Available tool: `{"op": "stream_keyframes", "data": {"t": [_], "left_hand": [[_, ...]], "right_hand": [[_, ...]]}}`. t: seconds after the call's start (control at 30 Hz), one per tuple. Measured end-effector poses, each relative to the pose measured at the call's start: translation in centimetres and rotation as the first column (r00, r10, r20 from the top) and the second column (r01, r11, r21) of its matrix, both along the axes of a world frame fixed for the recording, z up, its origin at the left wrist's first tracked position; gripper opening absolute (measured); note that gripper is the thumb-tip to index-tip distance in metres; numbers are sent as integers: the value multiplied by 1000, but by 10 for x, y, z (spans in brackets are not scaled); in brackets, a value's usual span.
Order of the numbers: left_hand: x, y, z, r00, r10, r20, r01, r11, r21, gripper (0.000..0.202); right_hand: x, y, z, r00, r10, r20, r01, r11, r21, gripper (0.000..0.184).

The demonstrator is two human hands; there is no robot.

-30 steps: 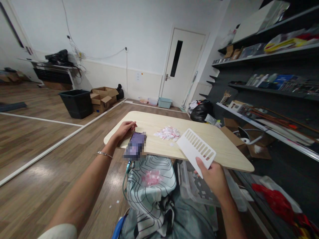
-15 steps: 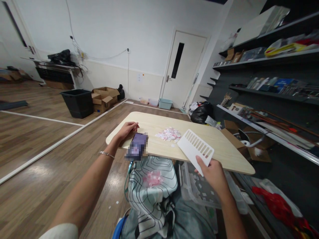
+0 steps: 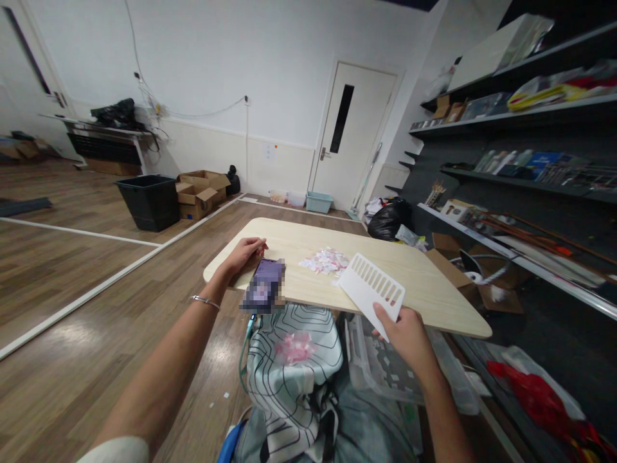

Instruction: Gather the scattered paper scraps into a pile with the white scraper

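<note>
My right hand [image 3: 407, 331] grips a flat white slotted plastic panel [image 3: 365, 289] by its near lower corner, thumb on top. The panel tilts over the front edge of the pale table [image 3: 429, 289], its far end beside a heap of small white and pink paper scraps [image 3: 324, 260]. Whether it touches the table I cannot tell. On the table's left side rests my left hand [image 3: 248, 253], fingers curled together; anything inside them is hidden. Just below it lies a phone [image 3: 265, 283], partly pixelated, with a cord [image 3: 248, 331] attached.
Pink scraps [image 3: 295, 347] lie on a patterned cloth [image 3: 318, 370] over my lap. A clear plastic bin [image 3: 359, 366] sits under the table's front edge. Shelves [image 3: 520, 180] line the right wall. A black bin [image 3: 149, 202] and cardboard boxes [image 3: 197, 199] stand on the floor at left.
The white slotted panel and my right hand have shifted slightly left, bringing the panel closer to the paper scraps. My left hand stays in place.
</note>
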State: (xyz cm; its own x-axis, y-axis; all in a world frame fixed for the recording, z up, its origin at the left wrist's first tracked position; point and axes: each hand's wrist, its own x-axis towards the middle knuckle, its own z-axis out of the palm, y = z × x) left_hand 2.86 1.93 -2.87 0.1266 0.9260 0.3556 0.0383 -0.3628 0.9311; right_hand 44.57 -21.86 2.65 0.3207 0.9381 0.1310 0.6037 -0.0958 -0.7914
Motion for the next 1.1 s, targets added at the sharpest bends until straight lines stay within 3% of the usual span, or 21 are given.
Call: {"op": "stream_keyframes", "data": {"t": [0.23, 0.57, 0.83, 1.1], "left_hand": [[-1, 3, -3, 1000, -7, 2, 7, 1000, -2, 74], [-1, 5, -6, 1000, -25, 15, 25, 999, -37, 76], [0, 4, -5, 999, -22, 32, 23, 999, -45, 80], [-2, 7, -5, 1000, -16, 20, 16, 999, -32, 76]], "right_hand": [[5, -6, -3, 1000, -29, -1, 29, 1000, 13, 45], [8, -36, 21, 997, -78, 11, 77, 997, 20, 41], [2, -34, 17, 998, -57, 33, 57, 998, 9, 40], [8, -56, 26, 991, -110, 69, 113, 993, -29, 40]]}}
